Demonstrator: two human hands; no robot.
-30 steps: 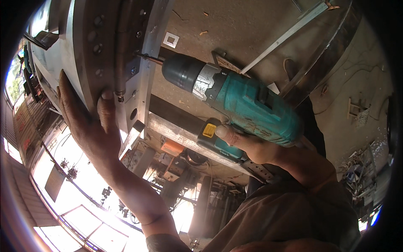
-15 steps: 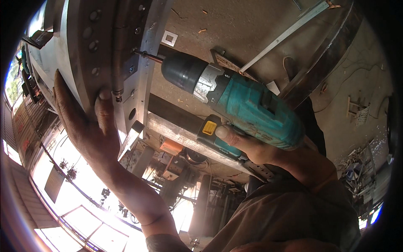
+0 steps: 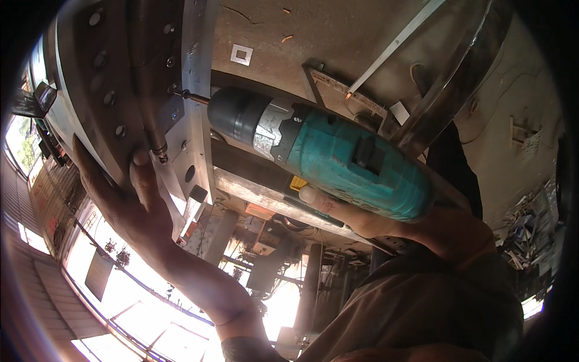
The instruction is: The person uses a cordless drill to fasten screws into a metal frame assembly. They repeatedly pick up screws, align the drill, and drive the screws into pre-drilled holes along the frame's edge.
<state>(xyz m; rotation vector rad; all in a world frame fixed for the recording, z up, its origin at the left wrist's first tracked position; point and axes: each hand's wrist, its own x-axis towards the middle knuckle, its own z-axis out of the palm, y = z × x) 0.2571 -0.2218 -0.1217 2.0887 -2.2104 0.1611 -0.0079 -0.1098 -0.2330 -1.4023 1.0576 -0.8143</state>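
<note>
My right hand (image 3: 356, 216) is wrapped round the grip of a teal and black cordless drill (image 3: 356, 160), its thumb along the side. From the black chuck a slim bit (image 3: 194, 98) reaches left, its tip at a small fastener on a dark metal panel (image 3: 114, 66) with rows of holes. Whether the tip is seated in it, I cannot tell. My left hand (image 3: 129, 202) grips the panel's lower edge, thumb on the holed face and fingers on the pale outer side. A rod-like metal piece (image 3: 158, 142) runs along the panel beside the thumb. The drill's handle is mostly hidden.
A long metal beam (image 3: 265, 196) crosses beneath the drill. On the brown floor lie a square plate with a hole (image 3: 241, 55) and a light metal strip (image 3: 395, 45). Scrap pieces (image 3: 525, 232) are heaped at the right. A dark curved metal bar (image 3: 452, 78) stands at upper right.
The panel, drill and my left hand appear further left as the view shifts. The drill has rolled slightly, hiding more of its battery. Both hands keep their holds.
</note>
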